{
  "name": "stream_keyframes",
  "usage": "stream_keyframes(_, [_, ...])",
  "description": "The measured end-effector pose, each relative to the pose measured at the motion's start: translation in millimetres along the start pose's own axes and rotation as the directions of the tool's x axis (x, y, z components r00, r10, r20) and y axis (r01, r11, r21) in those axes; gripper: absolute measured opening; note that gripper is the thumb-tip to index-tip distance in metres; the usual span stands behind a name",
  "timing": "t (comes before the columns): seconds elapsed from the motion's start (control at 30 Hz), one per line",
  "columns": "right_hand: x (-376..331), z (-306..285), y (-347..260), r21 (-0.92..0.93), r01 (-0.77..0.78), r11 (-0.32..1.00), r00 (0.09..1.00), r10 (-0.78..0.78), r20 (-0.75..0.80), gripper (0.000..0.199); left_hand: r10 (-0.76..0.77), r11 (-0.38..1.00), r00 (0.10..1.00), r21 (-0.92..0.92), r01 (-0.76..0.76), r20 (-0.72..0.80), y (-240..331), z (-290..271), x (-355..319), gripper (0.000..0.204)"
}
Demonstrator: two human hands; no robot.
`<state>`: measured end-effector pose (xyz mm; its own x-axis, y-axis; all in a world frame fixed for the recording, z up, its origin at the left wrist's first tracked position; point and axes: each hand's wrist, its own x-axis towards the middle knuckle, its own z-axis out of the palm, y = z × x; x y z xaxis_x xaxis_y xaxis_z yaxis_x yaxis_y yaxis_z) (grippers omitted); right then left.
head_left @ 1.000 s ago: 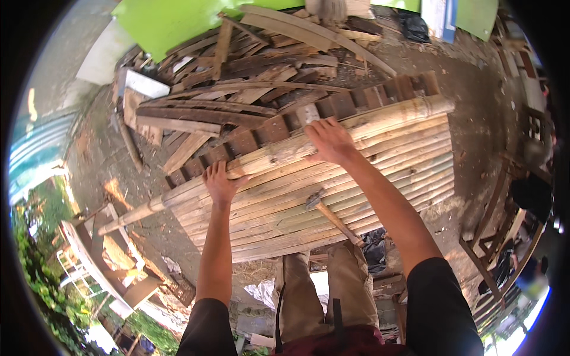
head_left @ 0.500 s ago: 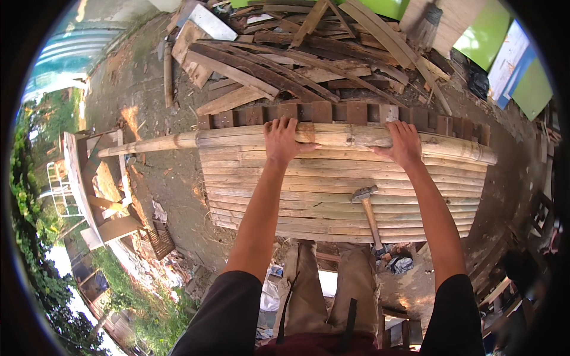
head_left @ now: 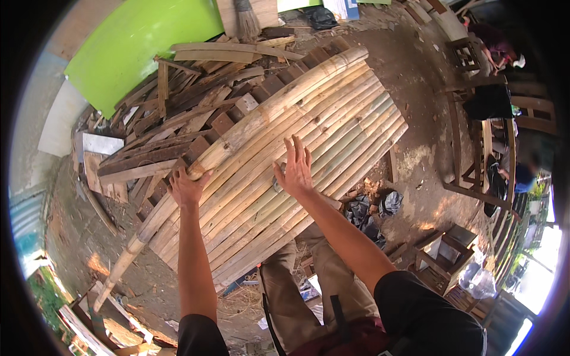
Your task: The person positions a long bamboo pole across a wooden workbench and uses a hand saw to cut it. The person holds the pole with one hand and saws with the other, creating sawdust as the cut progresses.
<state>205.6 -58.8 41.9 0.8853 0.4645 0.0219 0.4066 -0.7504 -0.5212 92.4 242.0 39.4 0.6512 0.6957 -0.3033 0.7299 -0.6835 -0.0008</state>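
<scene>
Relative to the preceding half second: released by the right hand (head_left: 295,172), the thick bamboo pole (head_left: 285,98); spread instead over the bamboo slats (head_left: 350,127), contact unclear. Largely hidden behind that hand, the hammer (head_left: 277,186). Tilted more steeply with the swing of view, pole and slats alike. Newly in sight, a clear plastic bag (head_left: 482,283); more fully exposed, the green panel (head_left: 148,53).

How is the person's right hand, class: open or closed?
Open: the right hand has its fingers apart, over the bamboo slats; whether it touches them, I cannot tell.
</scene>
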Motion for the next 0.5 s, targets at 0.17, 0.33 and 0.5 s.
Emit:
stream_keyframes(0.17, [-68.3,-13.4,2.0,0.112,-0.221,0.969,0.97,0.231,-0.079,0.076,0.008,1.0,1.0,0.008,-0.009,0.012,0.5,1.5,-0.2,0.107])
stream_keyframes(0.33, [-95.8,-27.8,-0.8,0.241,-0.34,0.909,0.921,0.374,-0.111,0.075,-0.017,0.999,0.998,0.036,0.014,0.062,-5.8,7.3,6.3,0.111])
stream_keyframes(0.5, [-105.3,-28.5,1.8,0.361,-0.411,0.837,0.865,0.483,-0.135,0.072,-0.011,0.999,0.996,0.031,0.008,0.092,-4.1,8.4,10.1,0.109])
